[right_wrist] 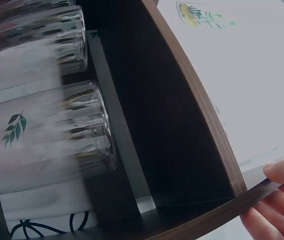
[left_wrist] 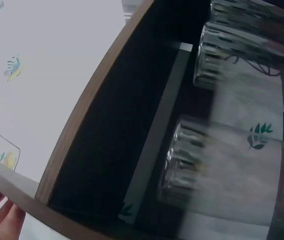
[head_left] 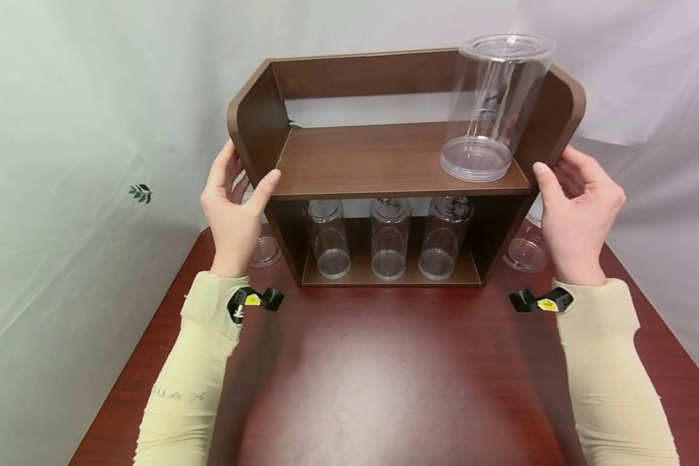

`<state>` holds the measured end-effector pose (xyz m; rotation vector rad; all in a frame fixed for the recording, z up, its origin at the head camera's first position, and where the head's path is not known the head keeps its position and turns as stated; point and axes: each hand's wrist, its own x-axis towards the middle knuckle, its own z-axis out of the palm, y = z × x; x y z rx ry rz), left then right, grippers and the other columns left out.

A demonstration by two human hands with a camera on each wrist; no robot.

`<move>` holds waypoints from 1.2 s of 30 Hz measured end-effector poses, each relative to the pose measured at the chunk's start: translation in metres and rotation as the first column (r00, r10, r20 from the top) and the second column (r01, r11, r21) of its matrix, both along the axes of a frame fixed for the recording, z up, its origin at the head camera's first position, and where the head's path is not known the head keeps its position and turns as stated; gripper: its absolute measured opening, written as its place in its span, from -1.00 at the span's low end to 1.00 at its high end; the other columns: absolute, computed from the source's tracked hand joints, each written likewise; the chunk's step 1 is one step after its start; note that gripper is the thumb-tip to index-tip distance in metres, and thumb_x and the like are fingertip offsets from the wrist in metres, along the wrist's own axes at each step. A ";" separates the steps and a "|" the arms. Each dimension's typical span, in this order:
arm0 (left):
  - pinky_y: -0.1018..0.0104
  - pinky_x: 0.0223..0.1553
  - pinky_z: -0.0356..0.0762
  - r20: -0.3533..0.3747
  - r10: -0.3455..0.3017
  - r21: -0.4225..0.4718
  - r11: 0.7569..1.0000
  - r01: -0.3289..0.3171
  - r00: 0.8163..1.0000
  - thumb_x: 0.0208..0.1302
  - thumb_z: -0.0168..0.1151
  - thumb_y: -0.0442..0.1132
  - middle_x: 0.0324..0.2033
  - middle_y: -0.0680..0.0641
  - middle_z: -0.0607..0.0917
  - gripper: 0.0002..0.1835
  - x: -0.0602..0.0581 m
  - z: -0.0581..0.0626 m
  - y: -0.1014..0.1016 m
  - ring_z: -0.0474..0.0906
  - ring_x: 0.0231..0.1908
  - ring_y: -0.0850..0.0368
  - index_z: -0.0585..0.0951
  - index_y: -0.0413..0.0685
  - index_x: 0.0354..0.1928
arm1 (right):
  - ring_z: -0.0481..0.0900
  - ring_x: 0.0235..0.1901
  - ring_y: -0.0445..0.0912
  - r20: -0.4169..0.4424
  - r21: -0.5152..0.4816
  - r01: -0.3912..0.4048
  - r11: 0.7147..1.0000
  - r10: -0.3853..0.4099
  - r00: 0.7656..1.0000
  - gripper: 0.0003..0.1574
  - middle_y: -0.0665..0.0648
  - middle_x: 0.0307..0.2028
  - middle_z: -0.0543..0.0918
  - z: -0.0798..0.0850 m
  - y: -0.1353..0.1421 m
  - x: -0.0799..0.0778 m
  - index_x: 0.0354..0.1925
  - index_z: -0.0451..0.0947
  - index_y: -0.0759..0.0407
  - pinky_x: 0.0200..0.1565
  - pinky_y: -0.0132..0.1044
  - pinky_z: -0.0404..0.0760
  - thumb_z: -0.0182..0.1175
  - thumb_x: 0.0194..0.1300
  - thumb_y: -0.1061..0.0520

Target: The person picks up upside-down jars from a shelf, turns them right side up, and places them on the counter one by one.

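A brown two-tier wooden shelf (head_left: 361, 158) stands between both hands. My left hand (head_left: 232, 210) grips its left side panel, thumb at the front edge and fingers behind. On the other side my right hand (head_left: 582, 207) holds the right panel the same way. One clear plastic jar (head_left: 489, 110) stands at the right end of the upper board. Inside the lower compartment three clear jars, left (head_left: 330, 239), middle (head_left: 390, 239) and right (head_left: 444, 239), stand in a row. Both wrist views show fingers (left_wrist: 4, 222) (right_wrist: 272, 220) curled around the panel edges.
The dark red table (head_left: 384, 362) extends in front of the shelf. Another clear container (head_left: 266, 252) is partly hidden behind the shelf's left side, and a further one (head_left: 526, 252) behind its right. Pale fabric walls (head_left: 93, 162) surround the table.
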<state>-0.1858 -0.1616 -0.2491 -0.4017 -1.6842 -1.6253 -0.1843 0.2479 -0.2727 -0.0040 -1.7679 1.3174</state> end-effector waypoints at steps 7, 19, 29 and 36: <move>0.21 0.17 0.56 0.025 0.125 0.011 0.992 -0.126 0.992 0.19 0.50 -0.30 0.07 -0.07 0.70 -0.49 -0.001 0.003 0.006 0.64 0.08 0.02 0.65 -0.12 0.21 | 0.73 -0.13 -0.20 0.004 -0.033 -0.002 0.999 0.003 1.000 -0.63 0.12 -0.06 0.77 0.002 -0.004 0.000 0.05 0.75 0.15 0.03 -0.39 0.63 0.44 0.25 0.23; 0.30 -0.01 0.66 -0.011 0.311 0.005 0.951 -0.311 0.950 0.30 0.42 -0.32 -0.08 -0.05 0.78 -0.70 -0.015 0.001 0.009 0.73 -0.10 0.16 0.73 -0.15 0.07 | 0.73 -0.16 -0.23 0.042 -0.033 0.018 0.999 -0.017 0.999 -0.61 0.08 -0.07 0.77 0.006 -0.005 0.003 0.06 0.75 0.10 -0.03 -0.44 0.64 0.45 0.24 0.19; 0.29 -0.02 0.67 -0.039 0.314 -0.016 0.949 -0.315 0.948 0.27 0.45 -0.33 -0.11 -0.06 0.79 -0.68 -0.020 -0.004 0.002 0.75 -0.13 0.16 0.74 -0.15 0.07 | 0.54 0.19 -0.07 -0.018 -0.087 -0.082 0.993 0.080 0.997 -0.28 0.10 0.16 0.61 0.044 -0.027 0.028 0.22 0.61 0.13 0.27 -0.32 0.44 0.55 0.05 0.26; 0.30 -0.02 0.67 -0.045 0.311 -0.028 0.950 -0.312 0.949 0.27 0.45 -0.33 -0.10 -0.03 0.79 -0.68 -0.022 -0.005 -0.001 0.75 -0.12 0.17 0.74 -0.13 0.07 | 0.37 0.30 -0.11 -0.090 -0.071 -0.104 0.992 0.097 0.991 -0.08 0.06 0.28 0.48 0.084 -0.038 0.031 0.31 0.48 0.18 0.33 -0.44 0.26 0.58 -0.05 0.23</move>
